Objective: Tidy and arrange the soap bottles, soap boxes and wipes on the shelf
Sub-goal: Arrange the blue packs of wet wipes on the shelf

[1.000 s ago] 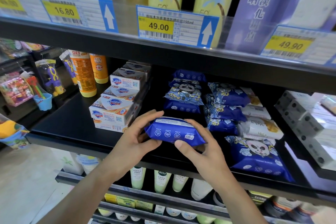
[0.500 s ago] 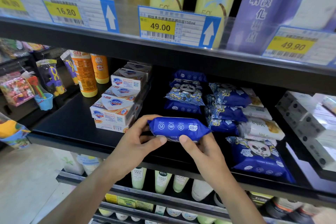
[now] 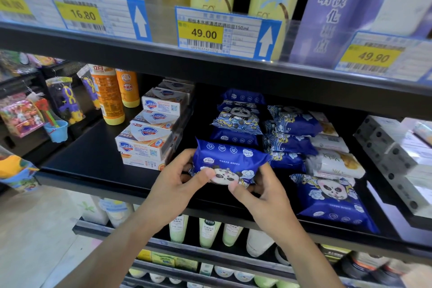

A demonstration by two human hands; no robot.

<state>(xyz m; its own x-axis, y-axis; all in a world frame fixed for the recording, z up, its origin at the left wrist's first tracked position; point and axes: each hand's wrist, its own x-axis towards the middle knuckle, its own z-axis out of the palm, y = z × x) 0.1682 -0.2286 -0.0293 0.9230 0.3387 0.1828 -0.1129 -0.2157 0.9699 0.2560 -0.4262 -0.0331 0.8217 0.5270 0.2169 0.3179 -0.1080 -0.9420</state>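
Observation:
A blue wipes pack [image 3: 230, 161] with a panda print is tilted above the front of the black shelf [image 3: 88, 161]. My left hand [image 3: 177, 184] grips its left end and my right hand [image 3: 259, 196] pinches its lower right edge. Behind it lies a column of blue wipes packs [image 3: 238, 119], and to the right more blue packs [image 3: 294, 124] and a large one [image 3: 332, 199]. Stacked soap boxes [image 3: 147, 140] stand to the left. Two orange soap bottles [image 3: 109, 96] stand at the back left.
White wipes packs [image 3: 334, 161] lie right of the blue ones, and white boxes [image 3: 392, 147] fill the far right. Toys [image 3: 56, 110] hang on the left. The upper shelf carries price tags [image 3: 224, 33]; bottles [image 3: 208, 231] line the shelf below.
Both hands have turned the blue wipes pack over, so its panda-printed face now shows, and lifted it a little toward the shelf.

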